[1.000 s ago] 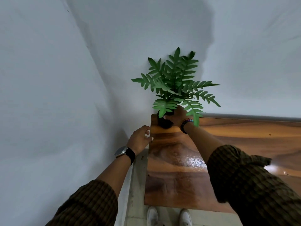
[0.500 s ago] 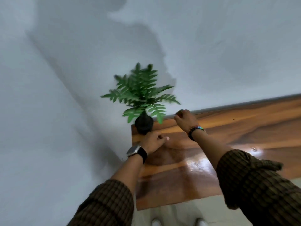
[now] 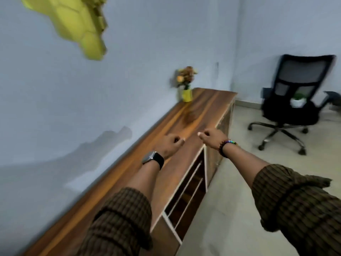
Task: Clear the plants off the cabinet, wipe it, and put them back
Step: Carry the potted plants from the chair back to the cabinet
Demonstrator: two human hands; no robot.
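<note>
A long wooden cabinet runs along the wall from lower left to upper right. At its far end stands a yellow vase with orange and yellow flowers. A small green plant in a white pot rests on the seat of a black office chair. My left hand, with a watch on the wrist, hovers over the cabinet top, fingers curled and holding nothing. My right hand, with a beaded bracelet, hangs above the cabinet's front edge, also curled and holding nothing. The fern is out of view.
The black office chair stands on the pale floor at the right. Open shelves show in the cabinet front. Yellow hexagonal wall decor hangs at the upper left. The wall borders the cabinet's left side.
The view has swung right, away from the fern in the corner, along the cabinet. Both hands have left the fern pot and now hang in the air with nothing in them.
</note>
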